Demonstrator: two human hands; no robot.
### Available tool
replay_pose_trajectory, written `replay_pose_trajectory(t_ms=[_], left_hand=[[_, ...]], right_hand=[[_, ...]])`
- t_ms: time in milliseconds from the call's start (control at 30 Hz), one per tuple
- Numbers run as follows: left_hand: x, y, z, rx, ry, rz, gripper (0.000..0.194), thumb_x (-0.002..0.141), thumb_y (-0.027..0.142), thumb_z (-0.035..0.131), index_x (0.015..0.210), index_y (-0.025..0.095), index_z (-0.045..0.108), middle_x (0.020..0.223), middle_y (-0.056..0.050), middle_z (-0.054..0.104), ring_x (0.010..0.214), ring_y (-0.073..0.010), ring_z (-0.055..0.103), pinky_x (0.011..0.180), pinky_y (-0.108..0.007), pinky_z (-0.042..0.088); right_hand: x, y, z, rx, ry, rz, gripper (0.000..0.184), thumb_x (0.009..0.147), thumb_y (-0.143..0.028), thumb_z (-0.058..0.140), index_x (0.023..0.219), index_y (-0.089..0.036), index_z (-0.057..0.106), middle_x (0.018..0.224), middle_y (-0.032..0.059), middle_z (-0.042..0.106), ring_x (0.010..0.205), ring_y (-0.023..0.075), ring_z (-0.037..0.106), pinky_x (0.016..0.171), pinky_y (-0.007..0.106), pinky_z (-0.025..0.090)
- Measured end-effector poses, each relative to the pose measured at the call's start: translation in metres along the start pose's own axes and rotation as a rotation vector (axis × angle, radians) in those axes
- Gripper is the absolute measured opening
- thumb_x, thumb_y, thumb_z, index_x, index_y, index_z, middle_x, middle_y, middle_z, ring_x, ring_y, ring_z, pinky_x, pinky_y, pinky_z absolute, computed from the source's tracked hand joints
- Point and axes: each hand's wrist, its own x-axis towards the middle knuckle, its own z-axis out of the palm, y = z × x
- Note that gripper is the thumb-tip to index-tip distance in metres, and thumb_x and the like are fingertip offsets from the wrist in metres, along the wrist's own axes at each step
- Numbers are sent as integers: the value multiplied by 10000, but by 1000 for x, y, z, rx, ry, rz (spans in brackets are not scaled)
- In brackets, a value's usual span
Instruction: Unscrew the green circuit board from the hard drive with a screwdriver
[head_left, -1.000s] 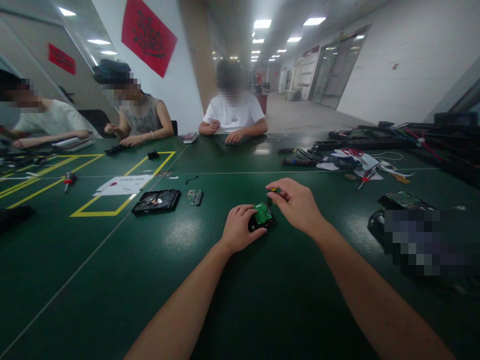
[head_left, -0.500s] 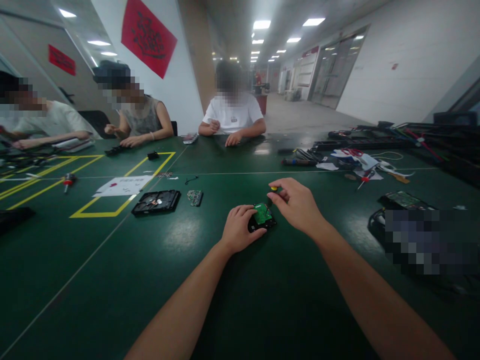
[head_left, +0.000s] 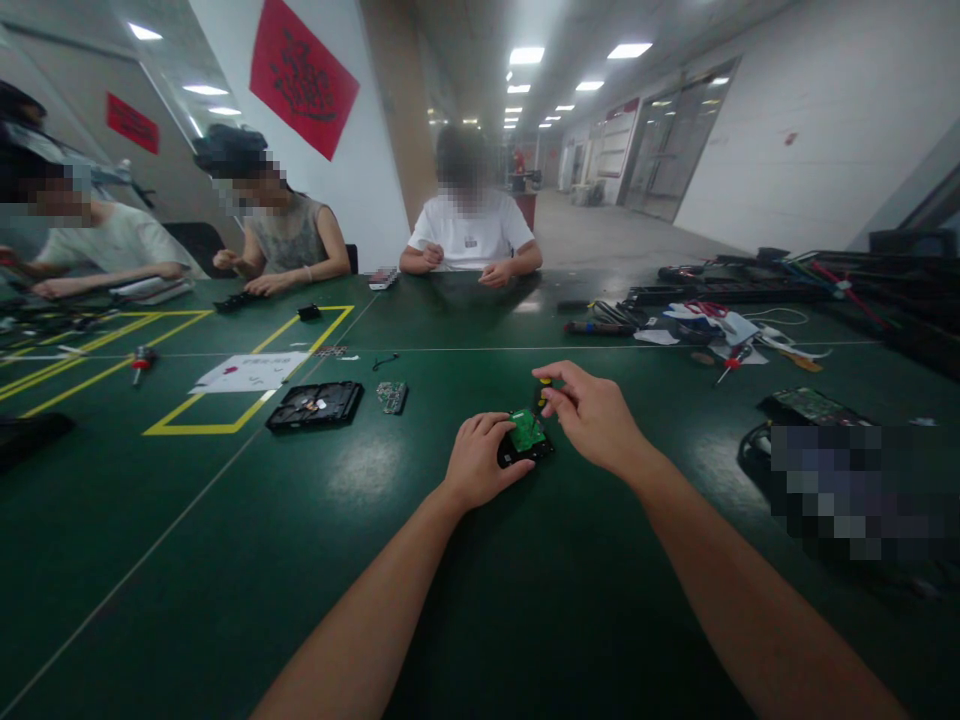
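Observation:
A small black hard drive (head_left: pixel 538 446) with a green circuit board (head_left: pixel 529 430) facing up lies flat on the dark green table. My left hand (head_left: pixel 480 458) grips it from the left, fingers along the far side and thumb along the near side. My right hand (head_left: pixel 589 412) pinches the yellow and black handle of a small screwdriver (head_left: pixel 544 392), held upright over the board's right part. The screwdriver's thin shaft points down to the board; whether its tip sits in a screw is too small to tell.
Left of my hands lie a small circuit board (head_left: pixel 391 397) and an open black casing (head_left: pixel 315 406). A white paper (head_left: pixel 247 371) rests in a yellow-taped area. Wires, cloth and a red screwdriver (head_left: pixel 733 362) lie at the right. Several people sit across the table.
My right hand's fingers have shifted on the screwdriver handle, showing more of its yellow part. My left hand stays on the hard drive. The person opposite has moved a hand sideways.

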Motion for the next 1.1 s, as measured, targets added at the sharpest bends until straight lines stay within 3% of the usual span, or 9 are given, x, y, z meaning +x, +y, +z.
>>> replay_pose_trajectory(t_ms=[133, 300, 500, 633, 800, 967, 1100], left_hand=[[0, 0, 0, 2, -5, -9, 599, 818, 567, 793, 1308, 257, 646, 1380, -79, 641, 1310, -328, 547, 1142, -526, 404], [0, 1, -1, 2, -7, -12, 602, 820, 572, 787, 1311, 254, 645, 1381, -80, 640, 1313, -329, 547, 1150, -523, 399], [1, 2, -2, -8, -12, -17, 599, 818, 568, 790, 1312, 260, 647, 1384, -78, 643, 1310, -334, 550, 1144, -536, 404], [1, 2, -1, -5, -15, -20, 596, 816, 562, 796, 1315, 272, 648, 1391, -76, 639, 1313, -338, 549, 1141, -545, 405], [1, 0, 1, -1, -7, -19, 609, 805, 563, 807, 1311, 263, 650, 1382, -76, 641, 1309, -330, 550, 1145, -532, 405], [0, 1, -1, -4, -11, -12, 600, 823, 571, 788, 1314, 257, 644, 1387, -78, 638, 1308, -326, 550, 1145, -527, 404], [0, 2, -2, -8, -14, -19, 597, 821, 565, 790, 1316, 265, 641, 1387, -78, 636, 1308, -329, 551, 1145, -532, 403]], right_hand=[[0, 2, 0, -8, -31, -24, 322, 1002, -131, 494, 1269, -241, 637, 828, 2, 741, 740, 175, 722, 774, 327, 520], [0, 7, 2, -52, 41, -26, 150, 973, -229, 615, 1121, -227, 641, 958, 49, 733, 768, 188, 698, 765, 344, 525], [2, 9, 2, -36, 106, -15, 131, 961, -348, 671, 1014, -229, 659, 1077, 82, 681, 839, 209, 692, 742, 357, 539], [2, 6, -1, -36, 30, -57, 110, 989, -261, 611, 1074, -240, 675, 1060, 59, 710, 795, 187, 685, 746, 346, 528], [0, 0, -2, 3, -69, -58, 299, 997, -130, 493, 1210, -259, 658, 1025, 27, 729, 817, 176, 683, 786, 333, 515], [1, 1, -1, -118, 45, -52, 72, 995, -263, 587, 1029, -235, 644, 1033, 68, 678, 913, 220, 636, 796, 353, 487], [3, 3, 0, -170, 77, -93, 40, 981, -220, 600, 949, -236, 618, 1012, 65, 678, 941, 232, 628, 830, 366, 471]])
